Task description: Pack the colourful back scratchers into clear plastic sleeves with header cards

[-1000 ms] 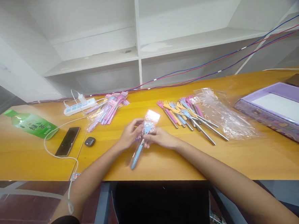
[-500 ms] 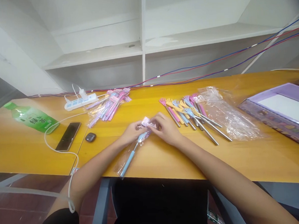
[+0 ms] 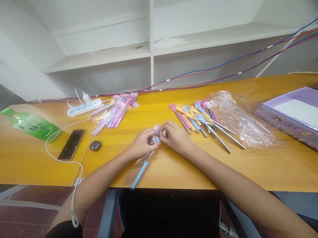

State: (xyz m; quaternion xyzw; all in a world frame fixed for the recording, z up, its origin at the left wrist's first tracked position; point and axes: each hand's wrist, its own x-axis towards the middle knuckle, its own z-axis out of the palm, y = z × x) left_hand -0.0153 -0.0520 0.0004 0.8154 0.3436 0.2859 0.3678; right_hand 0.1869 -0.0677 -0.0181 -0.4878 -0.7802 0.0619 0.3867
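A blue back scratcher in a clear plastic bag lies slanted near the table's front edge, its hand-shaped head uppermost. My left hand is closed around the bag near the scratcher's head. At the bag's top end, my right hand pinches the plastic beside a small pink label. Unbagged back scratchers in pink, yellow and blue lie in a pile to the right. Clear plastic bags are heaped beside them. Bagged scratchers with pink labels rest at the back left.
On the left are a green bottle, a phone, a small black case and a white power strip with a looping white cable. A purple box sits far right. Shelves and wires run behind the table.
My left hand has shifted slightly right and now wraps round the bag by the scratcher's head. The blue handle has moved a little right, and less of the label shows.
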